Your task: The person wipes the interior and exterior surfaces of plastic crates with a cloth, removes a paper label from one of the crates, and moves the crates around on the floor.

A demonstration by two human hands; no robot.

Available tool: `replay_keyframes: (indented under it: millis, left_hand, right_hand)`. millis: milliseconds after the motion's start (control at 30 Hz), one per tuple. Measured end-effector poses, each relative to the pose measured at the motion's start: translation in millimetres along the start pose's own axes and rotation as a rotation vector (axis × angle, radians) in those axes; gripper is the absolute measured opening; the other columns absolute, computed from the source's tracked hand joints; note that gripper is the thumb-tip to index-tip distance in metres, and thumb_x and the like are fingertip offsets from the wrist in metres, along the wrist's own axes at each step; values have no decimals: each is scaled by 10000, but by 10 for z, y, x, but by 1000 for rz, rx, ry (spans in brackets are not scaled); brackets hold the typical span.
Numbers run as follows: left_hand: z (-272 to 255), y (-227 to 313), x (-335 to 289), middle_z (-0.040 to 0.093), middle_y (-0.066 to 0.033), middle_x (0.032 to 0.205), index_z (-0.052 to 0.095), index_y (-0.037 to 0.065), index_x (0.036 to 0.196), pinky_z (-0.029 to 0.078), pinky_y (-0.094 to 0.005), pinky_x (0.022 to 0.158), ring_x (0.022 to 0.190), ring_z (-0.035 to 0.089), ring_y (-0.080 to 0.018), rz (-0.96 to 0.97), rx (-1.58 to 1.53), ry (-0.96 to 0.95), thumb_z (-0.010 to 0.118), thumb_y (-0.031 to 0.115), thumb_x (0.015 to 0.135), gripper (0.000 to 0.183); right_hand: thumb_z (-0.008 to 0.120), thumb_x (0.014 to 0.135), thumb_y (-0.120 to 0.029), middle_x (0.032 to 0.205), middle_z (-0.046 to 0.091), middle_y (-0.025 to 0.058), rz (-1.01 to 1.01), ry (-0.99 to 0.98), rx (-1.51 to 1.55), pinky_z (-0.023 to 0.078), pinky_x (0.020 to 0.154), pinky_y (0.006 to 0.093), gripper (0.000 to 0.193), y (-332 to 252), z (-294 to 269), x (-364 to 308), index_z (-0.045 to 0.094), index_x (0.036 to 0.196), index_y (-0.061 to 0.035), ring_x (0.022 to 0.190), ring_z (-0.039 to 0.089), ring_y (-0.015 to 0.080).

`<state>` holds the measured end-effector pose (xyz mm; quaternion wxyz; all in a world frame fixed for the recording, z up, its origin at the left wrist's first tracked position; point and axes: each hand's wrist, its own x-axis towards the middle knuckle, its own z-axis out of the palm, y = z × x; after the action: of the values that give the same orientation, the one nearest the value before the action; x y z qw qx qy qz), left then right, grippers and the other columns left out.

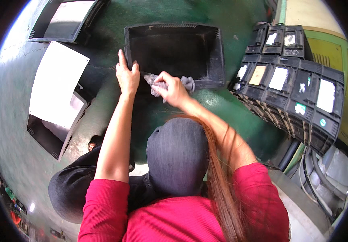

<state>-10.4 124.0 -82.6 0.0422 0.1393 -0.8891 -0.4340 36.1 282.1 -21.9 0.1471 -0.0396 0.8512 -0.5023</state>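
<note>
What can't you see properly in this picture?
Head view:
- Crate floor: too dark to show whether anything lies inside.
- Crumpled cloth: partly hidden by the right hand gripping it.
- Stacked black crates: contents covered by pale cards.
- Left hand on the crate rim: palm hidden.

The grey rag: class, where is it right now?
Head view, centre: the grey rag is bunched in the right hand, against the black crate's near rim.

hands: two, left (127, 76) and right (175, 89) | crumpled grey rag (158, 82): one | open black crate (176, 52) at the hands: one | crates covered with white sheets (59, 88): two | stacked black bins (291, 84): too many to count exactly
</note>
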Motion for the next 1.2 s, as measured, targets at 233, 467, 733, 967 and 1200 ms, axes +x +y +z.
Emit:
replay_keyframes:
  millis: [233, 467, 733, 967, 1200]
  left_hand:
    - [-151, 166, 5, 522, -207, 943, 424, 99, 1314, 457, -397, 792, 852, 562, -359, 19, -170, -41, 612, 104, 685, 657]
    - [-126, -99, -168, 533, -199, 937, 449, 88, 1298, 459, -402, 797, 863, 572, -349, -40, -94, 54, 613, 99, 691, 628]
    - [-147, -38, -154, 566, -144, 903, 486, 122, 1274, 463, -359, 762, 813, 592, -271, -141, -99, 25, 613, 85, 705, 584]
    - [-144, 12, -145, 551, -175, 906, 483, 100, 1266, 473, -383, 751, 806, 591, -312, -123, -129, 27, 604, 58, 695, 585]
    - [-160, 0, -130, 547, -177, 912, 475, 106, 1279, 469, -383, 773, 829, 588, -316, -132, -118, 9, 602, 67, 687, 607]
  right_hand:
    - [677, 759, -158, 823, 617, 36, -77, 41, -327, 478, 740, 270, 176, -69, -1488, 477, 598, 875, -51, 774, 600, 118]
    - [568, 775, -177, 979, 661, 94, 138, -782, -1595, 505, 780, 360, 216, 874, -988, 620, 687, 940, -103, 904, 632, 229]
    - [548, 693, -70, 857, 661, 186, 184, -746, -1318, 522, 731, 390, 171, 1178, -895, 329, 688, 785, -32, 836, 654, 299]
    - [561, 658, -61, 776, 643, 219, 128, -579, -1165, 518, 678, 426, 129, 1144, -724, 271, 661, 715, -2, 758, 648, 347]
    - [584, 616, -95, 801, 643, 217, 85, -621, -957, 508, 668, 441, 151, 593, -12, 524, 655, 721, -13, 788, 640, 347]
